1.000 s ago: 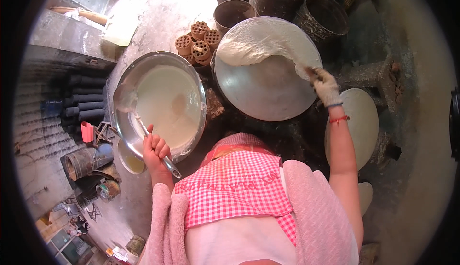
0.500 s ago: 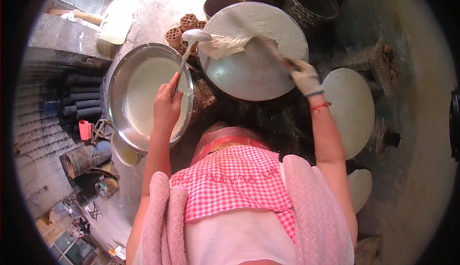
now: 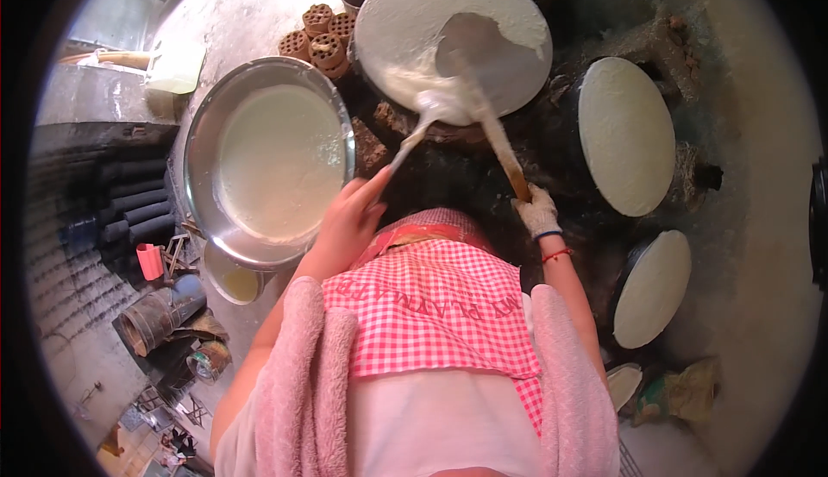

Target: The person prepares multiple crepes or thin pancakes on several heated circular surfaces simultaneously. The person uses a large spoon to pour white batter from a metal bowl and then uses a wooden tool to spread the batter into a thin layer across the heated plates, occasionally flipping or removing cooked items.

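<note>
My left hand (image 3: 341,227) is closed round the handle of a ladle (image 3: 417,136). The ladle's batter-coated head rests at or just above the near edge of a round griddle (image 3: 509,63). White batter (image 3: 401,24) coats much of that griddle, and a grey bare patch shows in its middle and right. In a pale glove, my right hand (image 3: 539,211) grips the wooden handle of a spreader (image 3: 500,145), whose far end is blurred in the batter beside the ladle. Left of the griddle stands a wide metal basin (image 3: 200,175) of white batter.
Two more batter-covered round griddles (image 3: 627,136) stand to the right, with part of another below. Perforated brown briquettes (image 3: 326,50) are stacked between basin and griddle. A small bowl (image 3: 233,283) of yellowish liquid is partly under the basin. Dark cylinders (image 3: 142,205) lie at left.
The ladle has come from the griddle's left side to its near edge. My right hand has drawn the spreader nearer. Batter covers more of the near part, and the bare patch is smaller.
</note>
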Motion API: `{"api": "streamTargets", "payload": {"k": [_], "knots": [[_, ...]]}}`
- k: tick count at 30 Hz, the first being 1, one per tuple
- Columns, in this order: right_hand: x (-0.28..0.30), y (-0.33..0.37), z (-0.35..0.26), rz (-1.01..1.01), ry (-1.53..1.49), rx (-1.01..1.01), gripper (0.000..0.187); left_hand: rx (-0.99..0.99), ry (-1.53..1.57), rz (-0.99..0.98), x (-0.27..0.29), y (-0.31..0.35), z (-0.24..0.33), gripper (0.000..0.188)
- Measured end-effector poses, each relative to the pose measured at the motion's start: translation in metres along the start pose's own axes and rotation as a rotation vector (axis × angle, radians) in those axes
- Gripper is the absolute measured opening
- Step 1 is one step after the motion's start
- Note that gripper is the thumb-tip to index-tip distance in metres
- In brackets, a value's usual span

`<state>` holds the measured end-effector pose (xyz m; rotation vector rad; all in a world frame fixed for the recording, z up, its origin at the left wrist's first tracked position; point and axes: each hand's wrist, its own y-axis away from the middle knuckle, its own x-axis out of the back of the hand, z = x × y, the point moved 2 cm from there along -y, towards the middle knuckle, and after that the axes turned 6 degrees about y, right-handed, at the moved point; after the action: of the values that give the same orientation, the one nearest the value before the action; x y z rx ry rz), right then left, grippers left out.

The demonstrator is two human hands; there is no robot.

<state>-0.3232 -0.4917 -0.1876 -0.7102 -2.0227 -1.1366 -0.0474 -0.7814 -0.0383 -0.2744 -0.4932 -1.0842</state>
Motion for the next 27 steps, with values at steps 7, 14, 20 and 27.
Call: {"api": "streamTargets", "payload": {"k": [7, 14, 20, 27], "knots": [[-0.049, -0.002, -0.234, 0.032, -1.236, 0.079, 0.016, 0.161, 1.287, 0.098, 0.045, -0.038, -0.003, 0.044], [-0.102, 0.03, -0.317, -0.326, -1.335, -0.107, 0.024, 0.3, 1.208, 0.543, 0.141, 0.037, -0.089, 0.036], [-0.077, 0.072, -0.162, -0.188, -1.195, -0.245, 0.03, 0.495, 1.425, 0.911, 0.155, 0.185, -0.246, 0.034], [0.019, 0.015, -0.085, 0.013, -1.027, -0.309, 0.025, 0.429, 1.455, 0.954, 0.152, 0.185, -0.193, 0.032]]}}
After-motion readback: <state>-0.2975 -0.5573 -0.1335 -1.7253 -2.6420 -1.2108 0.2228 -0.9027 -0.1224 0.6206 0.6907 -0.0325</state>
